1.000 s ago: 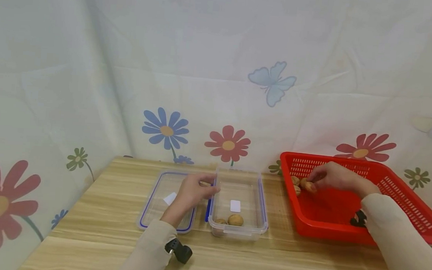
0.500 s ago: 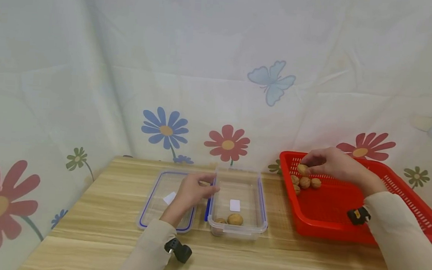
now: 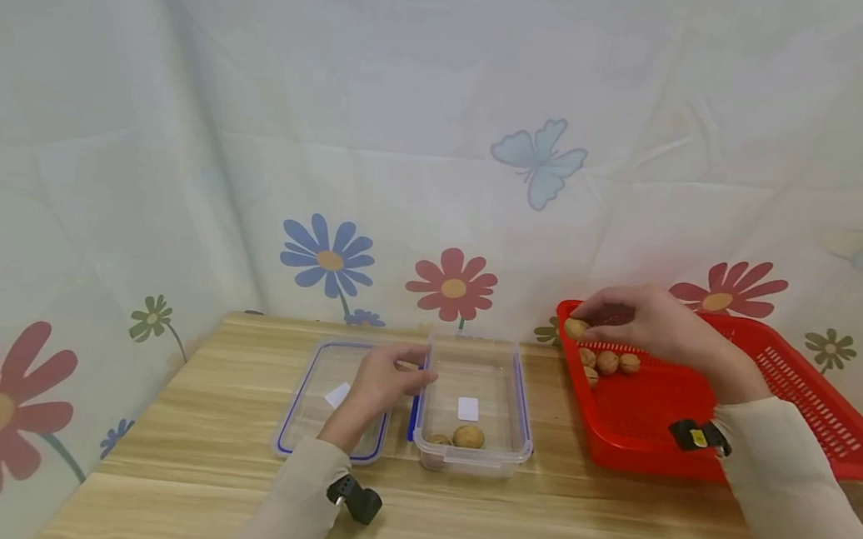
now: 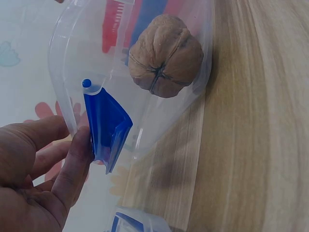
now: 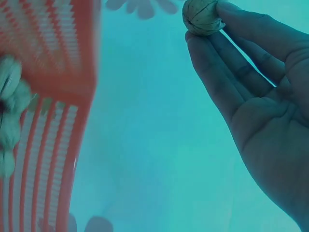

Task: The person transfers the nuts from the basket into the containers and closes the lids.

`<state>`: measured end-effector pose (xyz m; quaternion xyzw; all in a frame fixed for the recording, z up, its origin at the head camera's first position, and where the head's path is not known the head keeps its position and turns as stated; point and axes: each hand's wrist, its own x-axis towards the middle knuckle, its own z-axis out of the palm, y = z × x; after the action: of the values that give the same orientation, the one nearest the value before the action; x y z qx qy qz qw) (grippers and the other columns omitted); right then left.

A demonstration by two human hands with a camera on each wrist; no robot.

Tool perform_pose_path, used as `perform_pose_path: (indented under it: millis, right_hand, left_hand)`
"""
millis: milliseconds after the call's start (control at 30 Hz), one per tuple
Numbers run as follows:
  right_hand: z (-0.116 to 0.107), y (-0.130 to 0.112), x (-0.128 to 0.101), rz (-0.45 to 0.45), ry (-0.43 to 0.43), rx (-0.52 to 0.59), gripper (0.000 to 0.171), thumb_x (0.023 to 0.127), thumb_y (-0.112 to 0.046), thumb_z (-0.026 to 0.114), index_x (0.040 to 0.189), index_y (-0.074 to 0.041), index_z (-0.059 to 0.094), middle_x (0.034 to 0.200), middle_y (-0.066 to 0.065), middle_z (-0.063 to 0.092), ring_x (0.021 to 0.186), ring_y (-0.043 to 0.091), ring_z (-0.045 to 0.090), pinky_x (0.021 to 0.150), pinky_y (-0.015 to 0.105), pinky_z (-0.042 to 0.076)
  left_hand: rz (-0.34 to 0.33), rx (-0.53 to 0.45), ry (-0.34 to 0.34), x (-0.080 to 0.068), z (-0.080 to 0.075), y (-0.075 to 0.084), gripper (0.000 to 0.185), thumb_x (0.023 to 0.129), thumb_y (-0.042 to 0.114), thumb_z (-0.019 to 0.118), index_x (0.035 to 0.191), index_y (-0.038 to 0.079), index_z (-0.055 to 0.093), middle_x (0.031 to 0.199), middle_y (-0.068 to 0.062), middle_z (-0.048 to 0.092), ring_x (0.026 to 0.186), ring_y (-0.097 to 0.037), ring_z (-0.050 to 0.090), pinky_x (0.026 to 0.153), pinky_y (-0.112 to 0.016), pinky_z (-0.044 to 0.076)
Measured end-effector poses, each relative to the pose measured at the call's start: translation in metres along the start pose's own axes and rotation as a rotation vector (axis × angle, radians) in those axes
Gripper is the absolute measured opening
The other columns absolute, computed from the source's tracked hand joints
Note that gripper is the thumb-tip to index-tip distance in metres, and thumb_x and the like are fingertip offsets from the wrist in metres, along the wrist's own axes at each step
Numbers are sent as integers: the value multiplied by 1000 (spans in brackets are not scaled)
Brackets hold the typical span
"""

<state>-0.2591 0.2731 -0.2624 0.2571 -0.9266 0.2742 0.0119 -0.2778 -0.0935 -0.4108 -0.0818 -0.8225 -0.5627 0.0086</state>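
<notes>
Right hand (image 3: 660, 327) pinches a small brown walnut (image 3: 576, 328) over the red plastic basket's (image 3: 806, 396) far left corner — the clear plastic box (image 3: 473, 452) lies leftward, its left rim gripped by the left hand (image 3: 382, 383).

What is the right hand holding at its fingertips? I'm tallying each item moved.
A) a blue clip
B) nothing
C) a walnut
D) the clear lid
C: the right hand pinches a walnut at its fingertips above the red basket, as the right wrist view also shows.
</notes>
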Motion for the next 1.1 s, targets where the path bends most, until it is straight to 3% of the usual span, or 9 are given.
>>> perform_pose_path:
  millis: [133, 233, 333, 533, 833, 1100]
  right_hand:
    - [9, -10, -4, -31, 29, 58, 30, 95, -11, 83, 125, -11, 78, 114, 0, 76, 100, 20, 70, 89, 22, 59]
    - [18, -17, -6, -37, 43, 122, 32, 93, -9, 83, 125, -10, 77, 112, 3, 75, 88, 22, 71, 79, 23, 61]
    - [29, -23, -7, -45, 61, 160, 32, 93, -9, 84, 124, -10, 78, 112, 3, 75, 89, 21, 72, 78, 25, 62]
    - [48, -28, -8, -97, 77, 215, 30, 94, -9, 83, 123, -10, 78, 116, 2, 76, 103, 20, 73, 91, 23, 59]
    - [66, -32, -3, -111, -31, 287, 30, 93, -11, 84, 122, -8, 78, 114, 3, 75, 102, 21, 73, 93, 29, 61]
    - [81, -33, 4, -124, -177, 233, 24, 94, -11, 83, 117, -9, 79, 107, -1, 76, 98, 18, 74, 90, 31, 63]
  left_hand:
    - [1, 8, 3, 0, 0, 0, 46, 95, 10, 82, 138, 1, 69, 129, -17, 72, 90, -25, 78, 77, -37, 66]
    - [0, 13, 4, 0, 0, 0, 47, 94, 11, 83, 138, 1, 69, 129, -17, 72, 90, -25, 78, 78, -38, 66]
    - [-3, 15, 2, 0, 0, 0, 47, 94, 11, 83, 138, 1, 69, 129, -17, 72, 90, -25, 78, 79, -39, 66]
    - [0, 18, 1, 0, 0, -1, 47, 94, 12, 83, 138, 1, 69, 128, -17, 72, 90, -25, 78, 79, -39, 66]
    - [17, 3, 9, 0, -1, -1, 46, 94, 10, 82, 137, 1, 70, 128, -18, 72, 90, -26, 78, 76, -38, 66]
    - [18, -7, -2, 0, 0, 0, 46, 94, 10, 82, 137, -1, 69, 128, -19, 72, 86, -25, 78, 78, -43, 66]
